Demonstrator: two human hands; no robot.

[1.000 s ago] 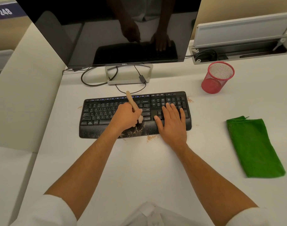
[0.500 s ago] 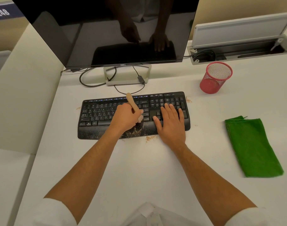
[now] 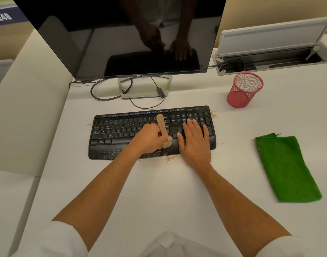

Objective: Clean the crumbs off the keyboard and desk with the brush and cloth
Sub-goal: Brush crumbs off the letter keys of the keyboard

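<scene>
Keyboard (image 3: 121, 130): black plastic, wide and low, with matte keys and a dotted, textured palm rest along its near edge; lies flat on the surface (image 3: 159, 191), in front of the monitor stand.

Brush (image 3: 161, 125): small, with a flat, pale wooden handle rounded at its far end and a short tuft of light bristles at the near end. The bristles touch the keyboard at the near edge of the key area, just by the palm rest.

Left hand (image 3: 149, 139): fingers curled round the brush handle, gripping it, over the middle of the keyboard.

Right hand (image 3: 194, 141): laid flat, fingers straight and slightly spread, pressing on the right part of the keyboard.

Crumbs (image 3: 171, 158): fine tan grains, scattered along the palm rest near the left hand and in a small heap on the surface just in front of it; further small patches at the keyboard's far right and left corners.

Cloth (image 3: 287, 167): bright green, nappy fabric, folded into a long rectangle; lies flat on the surface, well to the right of the keyboard, untouched.

Surface: smooth, matt white.

Pen cup (image 3: 245, 89): red wire mesh, cylindrical, upright, beyond the keyboard's right end.

Monitor (image 3: 121, 34): glossy dark screen on a silver frame stand, with black cables looped beneath.
</scene>
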